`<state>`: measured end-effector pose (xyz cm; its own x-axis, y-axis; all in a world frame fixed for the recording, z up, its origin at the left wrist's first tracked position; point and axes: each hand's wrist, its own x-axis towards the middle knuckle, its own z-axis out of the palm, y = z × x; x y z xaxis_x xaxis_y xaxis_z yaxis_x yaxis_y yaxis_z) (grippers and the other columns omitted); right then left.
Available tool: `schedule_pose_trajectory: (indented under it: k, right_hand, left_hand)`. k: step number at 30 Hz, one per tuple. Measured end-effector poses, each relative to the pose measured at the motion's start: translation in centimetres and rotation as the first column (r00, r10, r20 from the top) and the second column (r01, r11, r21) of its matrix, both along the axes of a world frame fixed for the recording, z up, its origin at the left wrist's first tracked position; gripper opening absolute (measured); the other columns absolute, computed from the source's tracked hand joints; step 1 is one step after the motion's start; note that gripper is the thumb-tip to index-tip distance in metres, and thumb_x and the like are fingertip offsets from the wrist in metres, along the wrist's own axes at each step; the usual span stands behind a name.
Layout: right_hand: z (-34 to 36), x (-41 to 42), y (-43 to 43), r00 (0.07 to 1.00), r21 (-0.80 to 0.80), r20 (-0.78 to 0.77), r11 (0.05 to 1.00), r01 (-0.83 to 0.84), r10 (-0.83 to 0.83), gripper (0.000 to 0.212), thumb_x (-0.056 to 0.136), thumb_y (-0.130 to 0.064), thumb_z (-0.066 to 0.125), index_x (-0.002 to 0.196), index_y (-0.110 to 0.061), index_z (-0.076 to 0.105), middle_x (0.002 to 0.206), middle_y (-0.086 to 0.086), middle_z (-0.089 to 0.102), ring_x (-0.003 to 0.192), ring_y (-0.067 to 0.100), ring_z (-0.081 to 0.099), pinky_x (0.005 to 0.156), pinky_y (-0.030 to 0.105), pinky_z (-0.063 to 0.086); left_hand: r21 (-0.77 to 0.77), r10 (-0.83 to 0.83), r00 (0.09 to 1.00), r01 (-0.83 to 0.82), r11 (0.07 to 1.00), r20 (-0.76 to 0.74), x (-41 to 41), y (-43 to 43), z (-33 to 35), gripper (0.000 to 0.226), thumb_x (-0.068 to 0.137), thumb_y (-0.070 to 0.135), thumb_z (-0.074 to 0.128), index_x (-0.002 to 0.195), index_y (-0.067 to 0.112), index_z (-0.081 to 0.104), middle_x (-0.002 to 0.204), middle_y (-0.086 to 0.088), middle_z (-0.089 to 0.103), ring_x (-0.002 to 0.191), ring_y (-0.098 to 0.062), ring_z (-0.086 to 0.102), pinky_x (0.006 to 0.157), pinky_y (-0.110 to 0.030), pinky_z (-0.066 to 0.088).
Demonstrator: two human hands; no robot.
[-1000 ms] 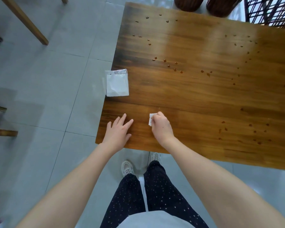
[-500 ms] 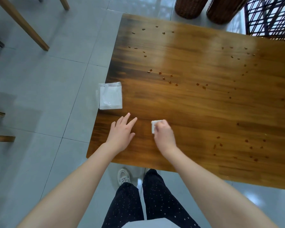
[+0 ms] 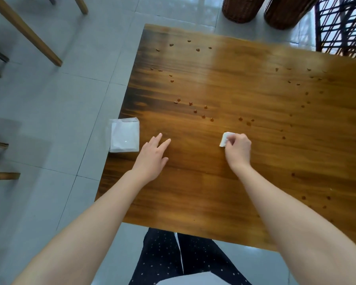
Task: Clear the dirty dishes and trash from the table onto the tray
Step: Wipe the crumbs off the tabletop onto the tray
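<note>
My right hand (image 3: 238, 151) presses a small folded white tissue (image 3: 224, 139) onto the wooden table (image 3: 214, 182), its fingers curled round the tissue. My left hand (image 3: 152, 157) lies flat on the tabletop with fingers straight, holding nothing. Several small brown crumbs (image 3: 202, 116) are scattered over the middle and right of the table. A white tissue pack (image 3: 124, 137) in clear wrap sits at the table's left edge, partly overhanging it. No tray or dishes are in view.
Two wicker baskets (image 3: 243, 8) and a dark lattice chair (image 3: 343, 27) stand beyond the far edge. Wooden chair legs (image 3: 29, 31) stand on the grey tiled floor at left. My legs are at the near edge.
My right hand has slid the tissue to the right across the table, away from my left hand. The view has shifted, showing more of the near table.
</note>
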<state>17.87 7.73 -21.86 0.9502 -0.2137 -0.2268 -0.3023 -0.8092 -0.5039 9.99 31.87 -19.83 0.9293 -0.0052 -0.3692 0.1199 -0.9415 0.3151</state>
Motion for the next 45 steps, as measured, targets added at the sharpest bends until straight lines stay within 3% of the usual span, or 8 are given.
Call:
schedule_pose_trajectory:
  k: [5, 9, 13, 18, 22, 31, 37, 45]
  right_hand:
    - [-0.3, 1.0, 4.1, 0.999, 0.040, 0.030, 0.998, 0.041, -0.042, 0.019, 0.091, 0.002, 0.050, 0.088, -0.003, 0.068, 0.111, 0.013, 0.059, 0.090, 0.018, 0.054, 0.071, 0.015, 0.030]
    - [-0.9, 1.6, 9.1, 0.996, 0.093, 0.042, 0.992, -0.081, 0.078, 0.016, 0.095, -0.004, 0.052, 0.097, -0.002, 0.068, 0.111, 0.009, 0.058, 0.095, 0.019, 0.060, 0.073, 0.019, 0.043]
    - [-0.9, 2.6, 8.8, 0.989, 0.117, 0.047, 0.983, -0.144, 0.140, 0.016, 0.095, -0.007, 0.054, 0.102, -0.005, 0.068, 0.111, 0.006, 0.059, 0.096, 0.015, 0.058, 0.076, 0.016, 0.043]
    - [-0.6, 5.6, 3.8, 0.988, 0.040, 0.062, 0.990, 0.139, -0.141, 0.018, 0.095, -0.005, 0.053, 0.100, -0.003, 0.070, 0.112, 0.012, 0.060, 0.104, 0.024, 0.058, 0.081, 0.019, 0.040]
    - [-0.9, 6.0, 6.1, 0.955, 0.025, 0.071, 0.958, 0.286, -0.287, 0.019, 0.096, -0.005, 0.050, 0.102, -0.004, 0.068, 0.113, 0.009, 0.059, 0.100, 0.016, 0.056, 0.077, 0.015, 0.038]
    - [-1.4, 6.3, 13.2, 0.989, 0.099, 0.057, 0.985, -0.141, 0.136, 0.019, 0.094, -0.005, 0.053, 0.106, -0.002, 0.067, 0.108, 0.009, 0.058, 0.093, 0.020, 0.060, 0.076, 0.021, 0.046]
    - [-0.5, 9.8, 5.6, 0.979, -0.052, 0.067, 0.979, 0.198, -0.195, 0.019, 0.093, -0.004, 0.052, 0.095, 0.001, 0.070, 0.106, 0.017, 0.059, 0.099, 0.030, 0.057, 0.082, 0.032, 0.044]
    - [-0.4, 9.1, 15.7, 0.997, 0.067, 0.052, 0.996, -0.064, 0.060, 0.020, 0.094, -0.001, 0.051, 0.106, -0.002, 0.067, 0.105, 0.014, 0.062, 0.095, 0.026, 0.060, 0.072, 0.023, 0.041]
  left_hand:
    - [-0.001, -0.015, 1.000, 0.015, 1.000, -0.016, 2.7, 0.2, -0.7, 0.060, 0.097, 0.032, 0.052, 0.151, 0.028, 0.025, 0.161, -0.002, 0.013, 0.148, -0.024, 0.013, 0.117, -0.038, 0.013]
    - [-0.010, -0.049, 0.999, 0.049, 0.999, -0.013, 6.2, 0.9, -0.8, 0.060, 0.097, 0.032, 0.052, 0.151, 0.029, 0.025, 0.161, -0.001, 0.013, 0.148, -0.024, 0.012, 0.116, -0.038, 0.012]
    - [0.053, -0.074, 0.997, 0.075, 0.996, -0.025, 9.2, 2.1, -0.6, 0.060, 0.097, 0.033, 0.051, 0.151, 0.029, 0.025, 0.161, -0.003, 0.012, 0.148, -0.027, 0.011, 0.117, -0.040, 0.012]
    - [0.105, -0.144, 0.988, 0.150, 0.983, -0.063, 11.5, 3.6, -1.0, 0.059, 0.098, 0.036, 0.049, 0.151, 0.030, 0.023, 0.161, -0.005, 0.010, 0.148, -0.029, 0.009, 0.118, -0.045, 0.009]
    - [0.125, -0.128, 0.987, 0.139, 0.982, -0.092, 12.4, 4.8, -1.5, 0.059, 0.097, 0.040, 0.048, 0.150, 0.035, 0.023, 0.161, -0.003, 0.009, 0.148, -0.029, 0.008, 0.116, -0.052, 0.007]
    - [0.153, -0.140, 0.987, 0.152, 0.976, -0.085, 13.3, 7.5, -1.5, 0.059, 0.097, 0.043, 0.047, 0.150, 0.035, 0.022, 0.161, -0.004, 0.012, 0.147, -0.029, 0.012, 0.116, -0.052, 0.011]
    - [0.140, -0.145, 0.987, 0.154, 0.978, -0.073, 14.1, 8.5, -1.8, 0.058, 0.098, 0.041, 0.048, 0.150, 0.035, 0.024, 0.160, -0.005, 0.013, 0.147, -0.030, 0.013, 0.116, -0.052, 0.012]
    - [0.106, -0.125, 0.990, 0.132, 0.986, -0.067, 14.4, 9.7, -1.9, 0.058, 0.098, 0.040, 0.048, 0.150, 0.033, 0.024, 0.160, -0.006, 0.014, 0.147, -0.030, 0.014, 0.116, -0.051, 0.013]
